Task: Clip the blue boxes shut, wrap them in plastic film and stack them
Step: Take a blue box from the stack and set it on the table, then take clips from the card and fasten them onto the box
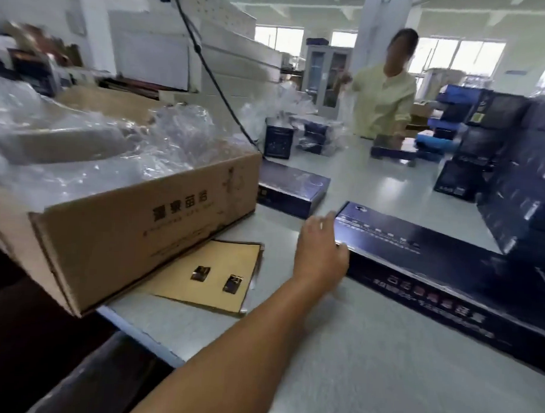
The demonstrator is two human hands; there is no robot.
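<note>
At the left end of the long blue box (448,265) on the tabletop (367,364), your left hand (321,242) touches it, fingers (323,219) spread. Left of that box, two metal clips (201,273) lie on a tan card (176,280); beyond it sit a smaller blue box (293,188) and stacked blue boxes (513,171).

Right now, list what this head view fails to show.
Right hand: outside the head view.
Left hand: blur hides whether it grips or only touches the long blue box.
Long blue box: right end cut off by the frame edge.
Cardboard carton: contents veiled by crumpled plastic film.
Metal clips: too blurred for detail.
</note>
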